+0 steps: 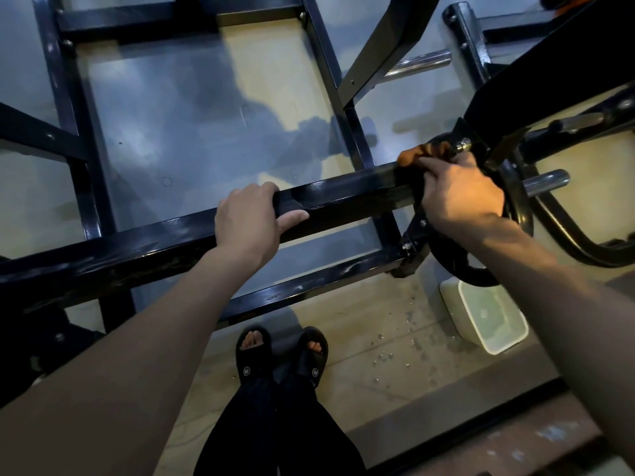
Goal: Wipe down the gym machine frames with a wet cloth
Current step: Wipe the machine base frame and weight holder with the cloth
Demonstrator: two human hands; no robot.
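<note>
Gleaming wet black frame bar [343,194]; crumpled orange cloth [412,156] atop.

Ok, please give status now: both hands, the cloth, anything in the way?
Left hand grips black frame bar. Right hand presses orange cloth on bar's right end. Bolted bracket close ahead.

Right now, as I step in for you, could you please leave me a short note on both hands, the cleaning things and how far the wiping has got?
Left hand: gripping the black frame crossbar, steadying only.
Right hand: pressing the orange-brown cloth on the crossbar's right end, by the pivot bolt.
White water tub: on the floor below the right arm, droplets beside it.
Done: the crossbar between the hands looks glossy and wet.
Left: I cannot tell which other bars are wiped; check the far rails and lower bar.
</note>
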